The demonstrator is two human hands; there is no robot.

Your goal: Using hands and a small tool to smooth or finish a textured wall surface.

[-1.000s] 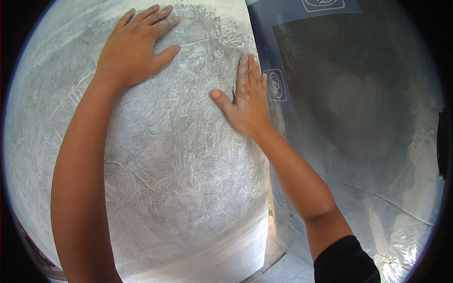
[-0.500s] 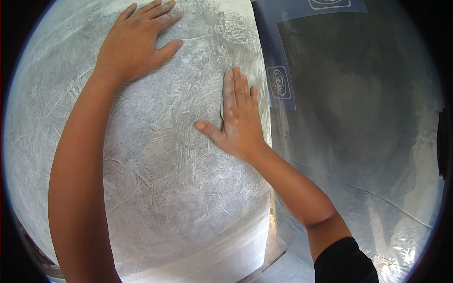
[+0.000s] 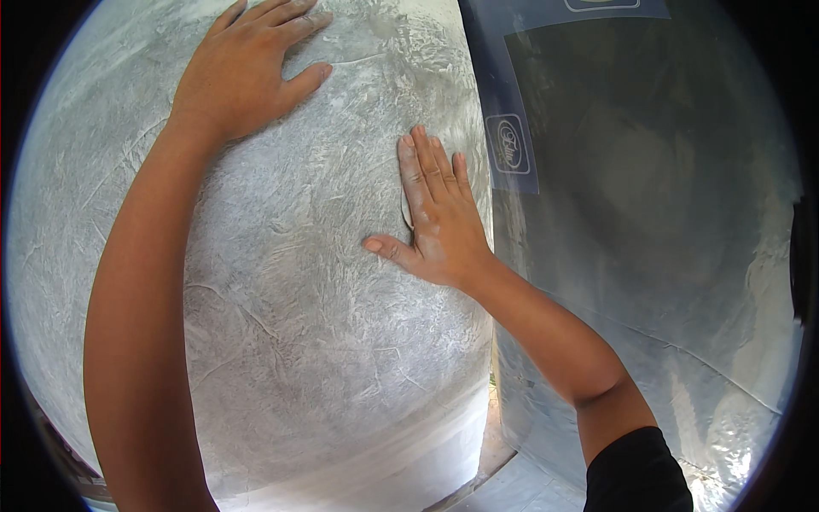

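A broad pale grey sheet-like surface (image 3: 281, 324), creased and smeared with whitish powder, bulges across the left and middle of the view. Flat on its upper part lies my left hand (image 3: 239, 72), fingers spread and thumb stretched to the right. My right hand (image 3: 444, 213) rests palm down near the surface's right edge, fingers extended upward and thumb pointing left. White powder coats its index finger and the base of its thumb. A thin curved edge shows beside the right palm; what lies under that hand, if anything, is hidden.
To the right hangs or stands a dark grey glossy sheet (image 3: 648, 213) with a blue printed border (image 3: 520, 175) and a long crease. A narrow gap (image 3: 493, 435) separates the two surfaces lower down. Bright reflections show at lower right.
My right hand has slid slightly to the right and tilted a little to the left, its thumb lower. My left hand has shifted up only a touch.
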